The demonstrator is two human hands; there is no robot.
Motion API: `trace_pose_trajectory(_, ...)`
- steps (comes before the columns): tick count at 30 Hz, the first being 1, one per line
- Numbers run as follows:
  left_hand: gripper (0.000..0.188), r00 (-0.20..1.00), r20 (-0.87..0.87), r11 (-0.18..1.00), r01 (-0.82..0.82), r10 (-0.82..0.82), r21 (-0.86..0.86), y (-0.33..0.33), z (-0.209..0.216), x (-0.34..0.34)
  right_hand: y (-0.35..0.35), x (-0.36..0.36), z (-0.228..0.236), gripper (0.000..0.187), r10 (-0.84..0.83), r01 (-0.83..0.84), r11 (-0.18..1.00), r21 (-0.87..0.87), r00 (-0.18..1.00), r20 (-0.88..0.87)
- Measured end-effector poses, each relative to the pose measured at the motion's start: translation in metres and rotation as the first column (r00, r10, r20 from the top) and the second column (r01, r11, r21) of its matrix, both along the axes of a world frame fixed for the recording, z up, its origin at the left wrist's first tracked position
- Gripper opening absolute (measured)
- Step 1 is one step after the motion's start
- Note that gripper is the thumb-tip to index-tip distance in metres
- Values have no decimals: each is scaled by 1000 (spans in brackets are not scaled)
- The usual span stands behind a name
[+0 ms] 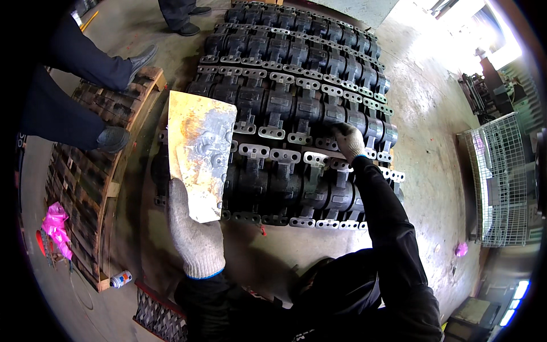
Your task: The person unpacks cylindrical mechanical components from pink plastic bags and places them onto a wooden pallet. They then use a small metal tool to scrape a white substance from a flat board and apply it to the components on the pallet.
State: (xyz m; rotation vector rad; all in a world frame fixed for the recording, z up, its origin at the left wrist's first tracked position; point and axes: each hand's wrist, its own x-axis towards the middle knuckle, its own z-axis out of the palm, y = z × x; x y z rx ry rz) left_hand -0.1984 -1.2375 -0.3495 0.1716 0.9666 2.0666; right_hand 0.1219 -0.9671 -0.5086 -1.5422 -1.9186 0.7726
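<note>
In my left hand (196,236), gloved in pale knit, is a flat stained board (200,151), held by its lower end. Yellow, white and grey smears cover its face, and dark grey lumps cling to the middle. My right hand (348,141), also gloved, reaches to a row of black cylindrical metal parts (307,109) with drilled grey mounting tabs (272,133). Its dark-stained fingers are curled at the row's right part, touching near a tab; what lies under the fingertips is hidden. Another such row (296,188) lies nearer me, its left end partly behind the board.
More rows (296,48) lie beyond. To the left, a person's dark-trousered legs (80,97) stand at a wooden pallet (85,165); other feet (188,28) are farther off. A spray can (121,279) and pink plastic (56,227) are lower left. A wire cage (498,182) stands right.
</note>
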Motion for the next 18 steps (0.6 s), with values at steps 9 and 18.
trace_pose_trajectory(9, 50, 1000, 5, 1000, 12, -12, 0, -3, 2, 1, 1, -4, 4, 27, -21, 20, 999, -44, 999, -25)
trace_pose_trajectory(18, 50, 1000, -7, 999, -15, 15, -52, -3, 1, 2, 4, -1, -6, 27, -79, 75, 995, -60, 995, -59)
